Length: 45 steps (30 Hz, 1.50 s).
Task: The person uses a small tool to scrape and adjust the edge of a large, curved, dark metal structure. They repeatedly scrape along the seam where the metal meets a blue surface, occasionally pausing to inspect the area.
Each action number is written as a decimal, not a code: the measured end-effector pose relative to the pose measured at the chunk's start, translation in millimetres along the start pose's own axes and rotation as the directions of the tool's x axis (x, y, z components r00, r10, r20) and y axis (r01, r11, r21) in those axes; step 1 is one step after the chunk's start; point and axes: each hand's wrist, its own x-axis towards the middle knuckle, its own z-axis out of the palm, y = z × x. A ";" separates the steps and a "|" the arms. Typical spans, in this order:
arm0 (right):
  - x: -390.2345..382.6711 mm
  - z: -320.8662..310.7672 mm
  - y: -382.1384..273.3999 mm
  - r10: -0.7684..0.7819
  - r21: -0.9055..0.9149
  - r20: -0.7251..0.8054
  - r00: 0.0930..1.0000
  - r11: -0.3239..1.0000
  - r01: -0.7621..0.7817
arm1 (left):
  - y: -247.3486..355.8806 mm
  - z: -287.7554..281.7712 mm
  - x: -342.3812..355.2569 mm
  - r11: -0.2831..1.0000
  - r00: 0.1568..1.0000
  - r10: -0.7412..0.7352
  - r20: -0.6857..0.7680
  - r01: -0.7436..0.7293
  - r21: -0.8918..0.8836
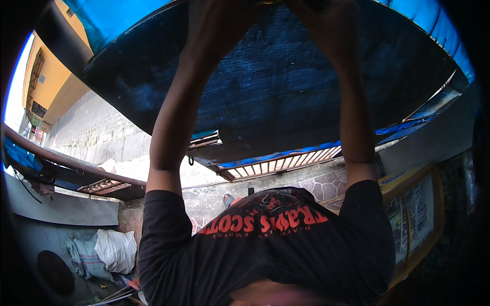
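Observation:
Both my arms are raised to a large dark, scuffed panel (270, 97) with a bluish sheen, which fills the upper middle of the view. My left hand (224, 18) is at its top edge, left of centre, and my right hand (324, 20) is at the same edge, right of centre. The fingers of both are cut off or in shadow, so their grip is unclear. Bright blue sheeting (117, 15) lies beyond the panel, and a short metal fitting with a dark ring (191, 159) hangs at its lower left.
Rusty metal bars (278, 166) run below the panel, and a rusty rail (66, 166) crosses the left. White sacks (115, 250) sit at lower left. A yellow-framed glass cabinet (433, 214) stands at right. A paved lane (102, 127) and a yellow building (61, 76) show beyond.

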 end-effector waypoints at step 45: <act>-0.4 4.5 3.7 -0.187 -0.174 -0.064 0.980 0.969 0.174 | -9.1 38.8 -23.4 0.965 0.892 0.047 -0.449 -0.156 -0.209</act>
